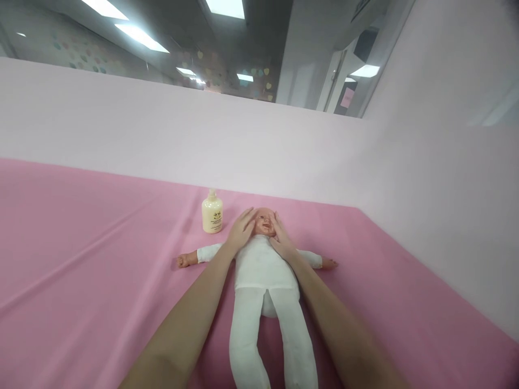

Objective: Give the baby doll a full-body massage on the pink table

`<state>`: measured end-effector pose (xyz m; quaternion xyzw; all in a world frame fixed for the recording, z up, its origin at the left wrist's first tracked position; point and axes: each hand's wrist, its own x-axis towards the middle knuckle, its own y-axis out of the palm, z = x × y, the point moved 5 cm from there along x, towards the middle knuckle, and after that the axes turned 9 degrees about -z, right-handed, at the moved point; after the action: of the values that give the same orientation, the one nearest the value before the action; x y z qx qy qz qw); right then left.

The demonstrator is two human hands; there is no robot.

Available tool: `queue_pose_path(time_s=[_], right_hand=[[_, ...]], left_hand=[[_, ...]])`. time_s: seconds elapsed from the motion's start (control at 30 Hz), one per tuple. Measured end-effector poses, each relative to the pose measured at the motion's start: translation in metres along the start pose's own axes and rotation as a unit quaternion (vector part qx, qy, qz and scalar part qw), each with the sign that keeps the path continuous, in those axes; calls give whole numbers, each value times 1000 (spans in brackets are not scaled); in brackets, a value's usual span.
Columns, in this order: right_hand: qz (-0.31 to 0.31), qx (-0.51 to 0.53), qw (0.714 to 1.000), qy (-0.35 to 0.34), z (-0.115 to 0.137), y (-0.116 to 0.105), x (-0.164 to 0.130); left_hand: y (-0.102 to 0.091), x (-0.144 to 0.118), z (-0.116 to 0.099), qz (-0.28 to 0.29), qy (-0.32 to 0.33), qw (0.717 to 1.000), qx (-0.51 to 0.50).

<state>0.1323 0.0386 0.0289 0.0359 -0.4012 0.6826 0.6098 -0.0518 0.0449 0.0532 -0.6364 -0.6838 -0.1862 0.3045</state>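
Soft white cloth doll, hands cupping plastic face.

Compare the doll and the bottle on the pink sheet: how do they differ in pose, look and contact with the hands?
The doll lies flat on its back with arms spread; the bottle stands upright. The doll wears white cloth; the bottle is cream-coloured with a pump top. The left hand and right hand both rest against the doll's head, while the bottle stands untouched beside the left hand. Both sit on the pink sheet.
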Motion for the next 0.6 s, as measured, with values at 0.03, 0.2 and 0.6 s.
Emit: queue_pose_path(time_s=[0.03, 0.2, 0.6], right_hand=[[-2, 2, 1000, 8, 0, 0, 0], [-10, 8, 1000, 27, 6, -2, -2], [-22, 10, 999, 30, 1, -1, 0]], left_hand=[[-9, 5, 6, -43, -50, 997, -41], [-49, 30, 30, -178, -307, 872, -337], [-97, 42, 9, -284, -396, 690, -536]])
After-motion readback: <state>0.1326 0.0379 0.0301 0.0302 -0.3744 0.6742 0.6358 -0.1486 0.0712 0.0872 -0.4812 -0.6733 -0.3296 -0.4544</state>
